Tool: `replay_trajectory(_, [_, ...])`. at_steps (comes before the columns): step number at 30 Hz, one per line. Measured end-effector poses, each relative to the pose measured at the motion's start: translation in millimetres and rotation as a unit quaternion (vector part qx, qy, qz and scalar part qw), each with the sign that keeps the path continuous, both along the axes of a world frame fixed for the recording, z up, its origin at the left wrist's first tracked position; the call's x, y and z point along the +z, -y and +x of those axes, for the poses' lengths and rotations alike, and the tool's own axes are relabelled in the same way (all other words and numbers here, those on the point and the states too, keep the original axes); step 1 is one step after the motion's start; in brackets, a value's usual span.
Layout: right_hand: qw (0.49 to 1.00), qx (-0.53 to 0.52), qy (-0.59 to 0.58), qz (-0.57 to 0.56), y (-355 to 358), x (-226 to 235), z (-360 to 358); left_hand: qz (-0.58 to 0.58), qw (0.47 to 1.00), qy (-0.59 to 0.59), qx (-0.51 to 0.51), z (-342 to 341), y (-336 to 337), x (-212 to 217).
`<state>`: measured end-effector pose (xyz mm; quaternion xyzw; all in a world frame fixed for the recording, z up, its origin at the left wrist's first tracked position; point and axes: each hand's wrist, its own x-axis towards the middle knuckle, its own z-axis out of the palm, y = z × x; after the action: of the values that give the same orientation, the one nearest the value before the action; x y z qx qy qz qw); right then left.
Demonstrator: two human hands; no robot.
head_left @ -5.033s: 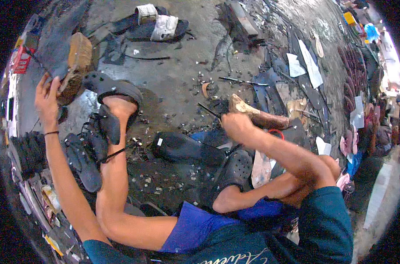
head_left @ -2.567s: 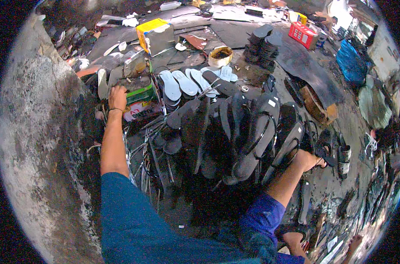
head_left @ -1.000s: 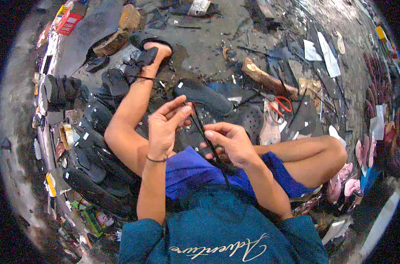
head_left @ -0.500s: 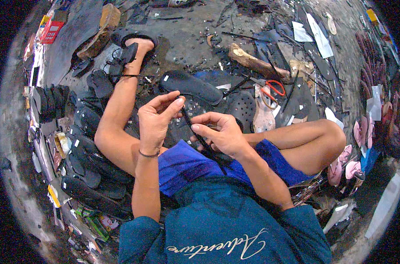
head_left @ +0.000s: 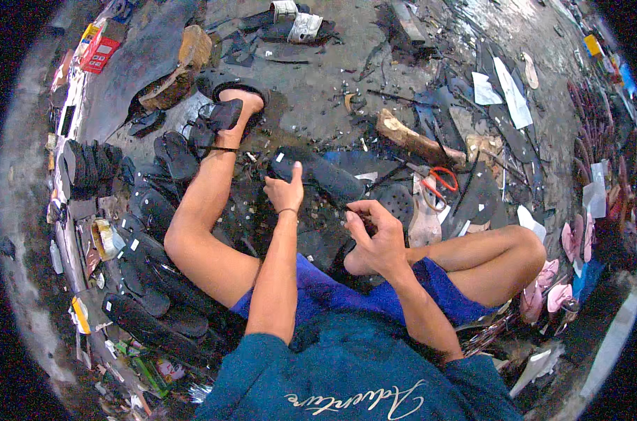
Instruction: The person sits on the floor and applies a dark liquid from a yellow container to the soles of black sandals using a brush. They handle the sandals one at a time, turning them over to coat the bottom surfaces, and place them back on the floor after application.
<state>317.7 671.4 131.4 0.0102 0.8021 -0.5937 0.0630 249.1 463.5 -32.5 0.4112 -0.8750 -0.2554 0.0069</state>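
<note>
On the floor [head_left: 318, 84], just beyond the person's two hands, lies one black shoe sole [head_left: 329, 175] bearing one small white sticker. The left hand [head_left: 286, 193] has its thumb raised apart from its bent fingers and covers part of the sole's near edge; whether it touches cannot be told. The right hand [head_left: 380, 235] has its thumb and forefinger curled toward each other, and I cannot tell if they pinch anything thin and dark. It is nearest one black clog [head_left: 397, 200] with holes, partly hiding it.

Right of the sole lies one pair of scissors [head_left: 428, 173] with orange handles; farther off is one rough piece of wood [head_left: 420, 142]. Two sheets of white paper [head_left: 512, 95] lie at the far right. Two slippers [head_left: 305, 28] with white straps lie far off, and one wooden block [head_left: 181, 70] and one red box [head_left: 102, 45] stand far left. The left leg [head_left: 209, 193] stands between the sole and several black slippers [head_left: 139, 281] on the near left.
</note>
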Motion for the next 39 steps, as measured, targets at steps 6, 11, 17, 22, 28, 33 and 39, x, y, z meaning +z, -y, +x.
replay_trajectory(6, [0.972, -0.021, 0.147, -0.183, -9.2, 7.3, -8.6, 0.327, 0.931, -0.150, 0.060, -19.9, -9.9, 6.1])
replay_trajectory(11, [0.957, -0.052, 0.159, -0.238, -0.4, 16.6, -10.2, -0.122, 0.926, -0.207, -0.291, 24.0, 13.6, 64.4])
replay_trajectory(17, [0.995, 0.059, 0.074, -0.026, 26.6, 8.9, 8.4, 0.483, 0.838, -0.216, -0.134, 98.4, -38.7, 173.4])
replay_trajectory(22, [0.990, 0.114, 0.077, 0.022, 32.7, 28.6, 8.7, 0.546, 0.795, -0.259, 0.051, 104.9, -15.6, 175.1])
replay_trajectory(28, [0.998, -0.029, 0.059, -0.002, -0.6, 15.4, -9.7, 0.382, 0.847, -0.370, -0.013, 92.8, 62.0, 222.2])
replay_trajectory(33, [0.983, 0.067, 0.089, -0.145, 25.4, 28.7, -3.7, 0.517, 0.820, -0.240, -0.050, 104.2, -11.4, 224.8])
replay_trajectory(39, [0.976, 0.090, 0.096, -0.176, 29.6, 24.1, 2.8, 0.421, 0.874, -0.241, -0.044, 108.0, -25.0, 203.7])
